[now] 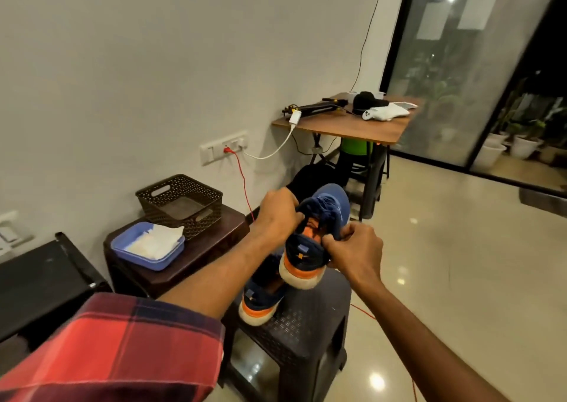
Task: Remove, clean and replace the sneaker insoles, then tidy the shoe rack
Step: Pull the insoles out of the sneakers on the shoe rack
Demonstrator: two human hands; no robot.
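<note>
The sneaker (319, 236), blue and navy with an orange heel and a pale sole, is held up just right of the middle of the view, heel toward the person and toe pointing away, above a dark plastic stool (306, 318). At 8 o'clock from it, by the left edge, stands a black rack (40, 279). Nearer, at 9 o'clock, a dark brown side table (202, 257) carries a blue tray (159, 266) holding white cloths, with a brown woven basket (199, 217) touching it behind, at the wall. The left hand (277, 214), coming out of a red plaid sleeve (122, 349), has its fingers curled into the shoe's opening from the left side. At 7 o'clock, under that forearm, a second sneaker (264, 297) of the same colours lies on the stool; whether the two shoes touch cannot be told. The right hand (356, 251) pinches the collar of the raised shoe at its right edge, so both hands are clamped on it, close together, and orange shows inside the opening between them. At 1 o'clock, well apart, a wooden table (352, 130) bears a white game controller (385, 113).
</note>
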